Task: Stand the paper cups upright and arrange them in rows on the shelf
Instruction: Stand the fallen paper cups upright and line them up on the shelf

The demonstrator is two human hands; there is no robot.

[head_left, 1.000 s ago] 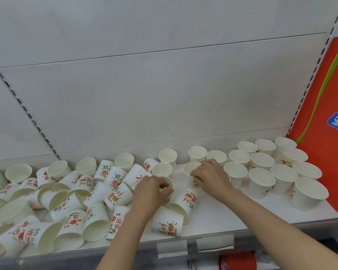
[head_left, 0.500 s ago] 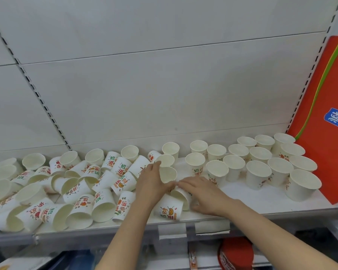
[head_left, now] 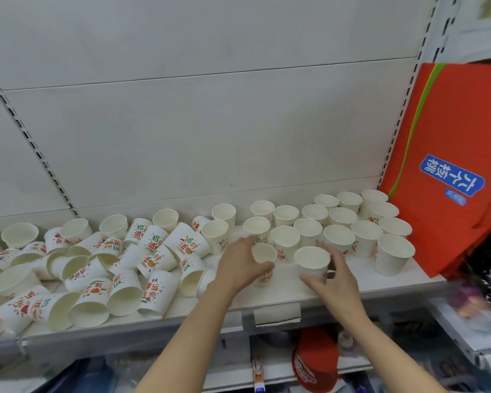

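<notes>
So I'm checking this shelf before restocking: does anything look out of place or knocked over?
Yes. The left half of the shelf holds a jumble of tipped cups lying on their sides, mouths facing all ways. The upright cups on the right stand in rows. Nothing looks spilled or crushed.

One head-worn view looks forward and down, close over the shelf (head_left: pixel 267 296).

Backing the scene: pale grey metal panels (head_left: pixel 199 123) with slotted uprights (head_left: pixel 406 103), an orange fabric bag (head_left: pixel 448 131) leaning at right, cluttered lower shelving (head_left: pixel 408 350) showing beneath.
</notes>
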